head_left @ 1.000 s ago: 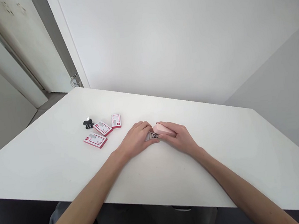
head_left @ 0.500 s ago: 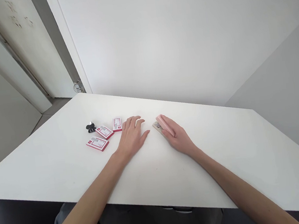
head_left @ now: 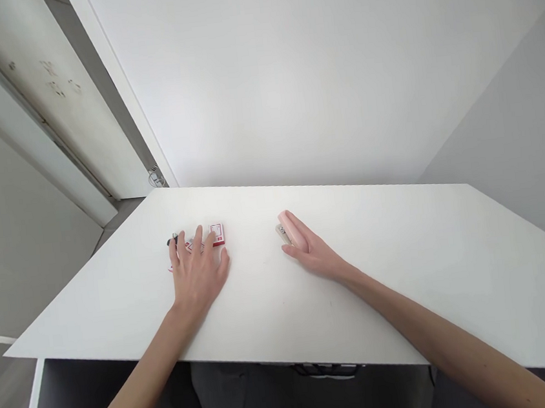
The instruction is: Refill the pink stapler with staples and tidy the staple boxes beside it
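Observation:
My right hand (head_left: 317, 251) is wrapped round a pink stapler (head_left: 294, 233), whose pale base with a dark pattern lies on the white table. The thumb is along its near side. My left hand (head_left: 196, 270) is spread over a group of small white-and-red boxes, fingers apart. The rightmost box (head_left: 217, 229) shows beyond the index finger and thumb. The other boxes are mostly hidden under the fingers. Just past the fingertips at the left, a small black item (head_left: 175, 238) with a metal part is partly covered. I cannot tell whether the left fingers touch the boxes.
The white table (head_left: 396, 269) stretches wide to the right and meets a white wall (head_left: 289, 85) behind it. A cable (head_left: 155, 177) hangs by the wall's left edge. Below the front edge there is a dark space with my legs.
My left hand has moved left, from beside the boxes to over them. My right hand still holds the stapler in about the same place. The camera view has shifted slightly.

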`<action>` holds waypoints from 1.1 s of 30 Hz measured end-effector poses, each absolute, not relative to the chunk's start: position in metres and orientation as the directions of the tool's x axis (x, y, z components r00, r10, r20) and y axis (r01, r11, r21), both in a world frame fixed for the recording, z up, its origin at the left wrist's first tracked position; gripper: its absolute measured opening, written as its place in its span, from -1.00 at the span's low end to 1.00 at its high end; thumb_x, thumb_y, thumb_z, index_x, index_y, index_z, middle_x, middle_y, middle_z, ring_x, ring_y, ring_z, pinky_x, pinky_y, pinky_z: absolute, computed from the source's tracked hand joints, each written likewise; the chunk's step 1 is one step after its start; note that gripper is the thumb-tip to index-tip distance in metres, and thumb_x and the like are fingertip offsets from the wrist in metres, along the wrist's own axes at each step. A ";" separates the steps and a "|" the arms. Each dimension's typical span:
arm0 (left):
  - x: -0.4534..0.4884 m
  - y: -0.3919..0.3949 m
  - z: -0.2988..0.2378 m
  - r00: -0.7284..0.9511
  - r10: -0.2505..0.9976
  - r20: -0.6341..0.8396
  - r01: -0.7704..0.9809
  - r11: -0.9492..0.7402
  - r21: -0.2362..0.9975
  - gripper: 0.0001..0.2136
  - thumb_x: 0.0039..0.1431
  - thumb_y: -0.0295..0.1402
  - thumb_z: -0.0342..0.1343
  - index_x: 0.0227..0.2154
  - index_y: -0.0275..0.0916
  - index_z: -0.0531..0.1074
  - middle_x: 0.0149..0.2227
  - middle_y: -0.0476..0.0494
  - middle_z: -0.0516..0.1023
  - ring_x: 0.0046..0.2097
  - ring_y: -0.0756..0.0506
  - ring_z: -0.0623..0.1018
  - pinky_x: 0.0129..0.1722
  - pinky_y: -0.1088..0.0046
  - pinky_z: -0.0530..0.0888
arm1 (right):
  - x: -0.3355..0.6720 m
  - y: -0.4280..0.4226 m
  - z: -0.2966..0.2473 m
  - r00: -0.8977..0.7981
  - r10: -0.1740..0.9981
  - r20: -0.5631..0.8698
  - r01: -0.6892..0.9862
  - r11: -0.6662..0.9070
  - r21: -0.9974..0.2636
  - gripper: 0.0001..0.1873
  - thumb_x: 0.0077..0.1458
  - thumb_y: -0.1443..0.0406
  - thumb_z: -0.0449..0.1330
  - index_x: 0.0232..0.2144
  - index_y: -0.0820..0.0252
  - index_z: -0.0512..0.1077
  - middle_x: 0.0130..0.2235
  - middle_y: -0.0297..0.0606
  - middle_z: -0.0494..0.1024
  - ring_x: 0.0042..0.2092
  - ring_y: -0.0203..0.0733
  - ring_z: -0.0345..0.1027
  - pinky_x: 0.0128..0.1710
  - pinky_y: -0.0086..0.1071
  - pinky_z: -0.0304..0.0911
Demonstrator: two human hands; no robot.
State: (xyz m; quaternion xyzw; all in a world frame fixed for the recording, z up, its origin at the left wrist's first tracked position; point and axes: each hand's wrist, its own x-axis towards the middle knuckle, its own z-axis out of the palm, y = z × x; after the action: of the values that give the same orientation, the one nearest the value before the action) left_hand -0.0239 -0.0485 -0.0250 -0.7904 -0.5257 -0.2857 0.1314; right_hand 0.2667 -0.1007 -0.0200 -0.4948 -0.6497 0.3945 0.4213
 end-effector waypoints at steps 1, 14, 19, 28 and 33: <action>-0.027 -0.051 -0.025 0.294 0.768 0.568 0.903 -0.418 0.098 -0.54 0.36 -0.21 0.02 0.27 -0.15 0.40 0.38 -0.31 0.38 0.49 -0.56 0.13 0.41 -0.39 0.05 | 0.266 -0.101 -0.020 -0.155 0.976 0.155 0.291 0.195 -0.937 -0.07 0.32 -0.12 0.21 0.53 -0.29 -0.14 0.59 -0.43 -0.16 0.59 0.04 -0.31 0.54 0.13 -0.29; -0.017 -0.079 -0.024 0.476 0.822 0.312 0.817 -0.545 0.189 -0.45 0.46 -0.11 -0.10 0.42 -0.13 0.25 0.47 -0.20 0.26 0.52 -0.44 0.11 0.44 -0.23 0.15 | 0.261 -0.100 -0.022 -0.144 0.986 0.080 0.136 0.100 -0.986 -0.06 0.33 -0.14 0.19 0.54 -0.29 -0.18 0.59 -0.46 -0.20 0.58 0.01 -0.27 0.52 0.06 -0.08; -0.012 -0.088 -0.019 0.588 0.733 0.342 0.709 -0.671 0.220 -0.49 0.48 -0.13 -0.04 0.41 -0.03 0.23 0.50 -0.16 0.19 0.52 -0.35 0.12 0.44 -0.16 0.20 | 0.261 -0.097 -0.025 -0.142 0.987 0.079 0.046 0.086 -0.995 -0.12 0.36 -0.12 0.15 0.54 -0.22 -0.12 0.58 -0.47 -0.16 0.58 -0.11 -0.27 0.56 -0.06 -0.20; -0.025 -0.060 -0.012 0.613 0.763 0.205 0.660 -0.637 0.398 -0.25 0.33 0.10 0.13 0.45 -0.09 0.09 0.44 -0.28 0.28 0.43 -0.35 0.30 0.37 -0.02 0.35 | 0.261 -0.092 -0.034 -0.161 0.986 0.039 -0.084 0.026 -0.996 -0.16 0.34 -0.13 0.17 0.51 -0.34 -0.07 0.57 -0.53 -0.08 0.57 -0.12 -0.17 0.54 -0.01 -0.11; -0.005 -0.058 -0.012 0.672 0.709 0.214 0.573 -0.681 0.456 -0.29 0.33 0.07 0.15 0.43 -0.07 0.15 0.40 -0.28 0.34 0.38 -0.34 0.38 0.30 0.01 0.42 | 0.258 -0.095 -0.032 -0.188 0.982 0.018 -0.120 -0.005 -0.993 -0.17 0.34 -0.10 0.20 0.51 -0.32 -0.03 0.57 -0.57 -0.10 0.58 -0.18 -0.25 0.54 -0.06 -0.10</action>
State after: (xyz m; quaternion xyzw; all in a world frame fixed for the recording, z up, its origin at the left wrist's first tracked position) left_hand -0.0046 -0.0583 -0.0125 -0.8967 -0.3576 -0.1904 -0.1784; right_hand 0.2582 -0.0947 -0.0317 -0.4176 -0.5159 0.5727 0.4811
